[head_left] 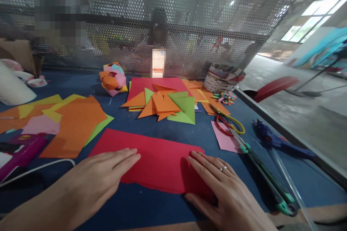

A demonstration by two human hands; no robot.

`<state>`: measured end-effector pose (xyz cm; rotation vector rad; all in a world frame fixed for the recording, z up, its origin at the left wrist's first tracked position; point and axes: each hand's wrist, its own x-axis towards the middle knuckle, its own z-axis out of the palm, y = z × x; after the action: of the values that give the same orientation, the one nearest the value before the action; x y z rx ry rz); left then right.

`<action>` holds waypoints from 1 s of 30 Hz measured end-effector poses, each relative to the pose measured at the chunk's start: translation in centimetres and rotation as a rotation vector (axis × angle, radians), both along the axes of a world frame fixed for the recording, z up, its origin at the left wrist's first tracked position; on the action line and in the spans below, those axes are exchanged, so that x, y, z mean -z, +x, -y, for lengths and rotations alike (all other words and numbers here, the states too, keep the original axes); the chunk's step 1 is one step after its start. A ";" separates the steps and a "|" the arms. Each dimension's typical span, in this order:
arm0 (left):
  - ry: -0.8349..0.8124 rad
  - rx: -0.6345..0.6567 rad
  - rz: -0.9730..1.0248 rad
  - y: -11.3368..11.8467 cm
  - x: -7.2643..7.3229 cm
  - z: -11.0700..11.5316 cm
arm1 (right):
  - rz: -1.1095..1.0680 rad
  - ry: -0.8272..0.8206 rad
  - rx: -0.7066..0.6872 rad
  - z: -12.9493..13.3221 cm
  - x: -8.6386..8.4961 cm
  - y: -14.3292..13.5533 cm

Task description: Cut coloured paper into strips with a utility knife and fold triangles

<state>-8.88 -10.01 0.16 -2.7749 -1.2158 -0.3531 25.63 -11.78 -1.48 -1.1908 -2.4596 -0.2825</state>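
Note:
A red sheet of paper (157, 162) lies on the dark blue tabletop in front of me, with an uneven near edge; it looks folded, though I cannot be sure. My left hand (111, 171) rests flat on its left part, fingers stretched out and together. On the right end lies my right hand (214, 177), fingers extended and thumb apart near the paper's lower edge, a ring on one finger. Beyond the sheet sits a pile of orange and green paper pieces (165, 104) on a stack of red paper (141, 85).
Scissors (230, 124), a green-and-black cutter (267, 177) and a blue glue gun (279, 140) lie to the right. Orange sheets (78, 122) and a purple device (24, 151) are on the left. A paper ball (112, 79) and a woven basket (223, 77) stand near the mesh panel.

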 end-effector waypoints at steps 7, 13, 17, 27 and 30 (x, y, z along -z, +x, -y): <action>0.157 0.131 -0.143 0.1 -1.1 -0.4 | 0.005 0.040 -0.026 -0.6 -0.3 -0.5; 0.192 0.165 -0.179 1.2 -1.2 -1.0 | 0.000 0.067 -0.006 -1.1 -0.2 -0.8; 0.156 0.105 -0.142 1.4 -0.7 -1.2 | -0.021 0.043 0.007 -1.0 -0.1 -0.8; 0.032 0.081 -0.091 1.1 -1.3 -0.9 | -0.012 0.045 -0.037 -0.7 -0.6 -1.1; -0.043 0.048 -0.021 0.9 -0.6 -1.1 | -0.037 0.013 -0.056 -1.1 -0.8 -0.9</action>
<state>-7.95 -8.96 0.75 -2.8401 -1.1680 -0.3039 24.70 -10.71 -0.69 -1.1094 -2.4510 -0.2576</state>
